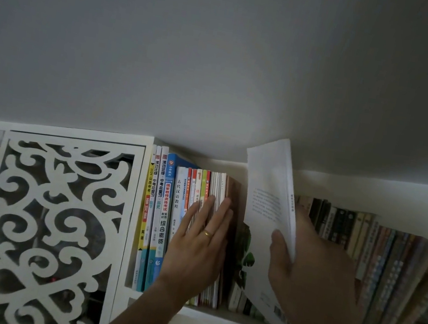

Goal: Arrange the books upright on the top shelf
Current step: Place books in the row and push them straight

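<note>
While left hand (198, 246) fingers lie flat on books (190, 214), right hand (301, 257) grips white book (268, 198), fingertips hidden.

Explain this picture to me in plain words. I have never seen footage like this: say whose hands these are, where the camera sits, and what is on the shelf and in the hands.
There is no machine here. The one picture comes from a camera worn on a person's head, so both hands are that person's own. The left hand, wearing a gold ring, lies with straight fingers against a row of upright books in a white shelf, next to a carved white panel. The right hand grips a white book, tilted, in front of the gap beside that row. More books lean further right.
</note>
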Action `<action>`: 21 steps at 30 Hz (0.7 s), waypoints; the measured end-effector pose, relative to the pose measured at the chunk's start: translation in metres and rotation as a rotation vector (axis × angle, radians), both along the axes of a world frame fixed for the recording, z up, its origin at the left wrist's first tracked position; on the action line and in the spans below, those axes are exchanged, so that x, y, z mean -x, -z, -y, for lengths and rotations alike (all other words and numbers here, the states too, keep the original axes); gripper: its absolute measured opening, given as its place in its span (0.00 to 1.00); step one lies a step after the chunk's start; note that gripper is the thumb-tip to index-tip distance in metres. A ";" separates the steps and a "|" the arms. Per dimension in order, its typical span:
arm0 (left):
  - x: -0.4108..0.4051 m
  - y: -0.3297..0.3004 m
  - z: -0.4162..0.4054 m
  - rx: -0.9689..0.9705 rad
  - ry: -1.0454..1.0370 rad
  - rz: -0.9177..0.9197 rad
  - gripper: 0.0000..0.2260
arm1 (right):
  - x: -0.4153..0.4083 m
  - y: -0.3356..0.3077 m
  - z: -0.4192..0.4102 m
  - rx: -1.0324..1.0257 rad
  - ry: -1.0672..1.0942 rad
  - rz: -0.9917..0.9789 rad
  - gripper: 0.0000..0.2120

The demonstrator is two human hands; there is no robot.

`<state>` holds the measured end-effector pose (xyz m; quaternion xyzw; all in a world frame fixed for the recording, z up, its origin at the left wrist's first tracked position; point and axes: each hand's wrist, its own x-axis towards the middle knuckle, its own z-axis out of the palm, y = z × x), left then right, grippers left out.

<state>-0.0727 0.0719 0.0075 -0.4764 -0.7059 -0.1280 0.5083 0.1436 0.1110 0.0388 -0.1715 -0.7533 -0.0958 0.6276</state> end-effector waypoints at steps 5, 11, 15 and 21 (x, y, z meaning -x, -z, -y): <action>0.001 0.005 -0.004 -0.035 0.051 0.017 0.30 | 0.040 0.006 -0.003 0.066 0.005 0.035 0.20; 0.003 0.013 0.004 -0.045 0.104 0.010 0.30 | 0.086 0.019 -0.011 0.343 -0.094 0.281 0.25; 0.006 0.021 0.013 -0.042 0.130 0.006 0.32 | 0.084 0.020 -0.010 0.314 -0.031 0.513 0.16; 0.004 0.023 0.011 -0.029 0.131 0.047 0.36 | 0.095 -0.006 -0.013 0.285 0.093 0.642 0.13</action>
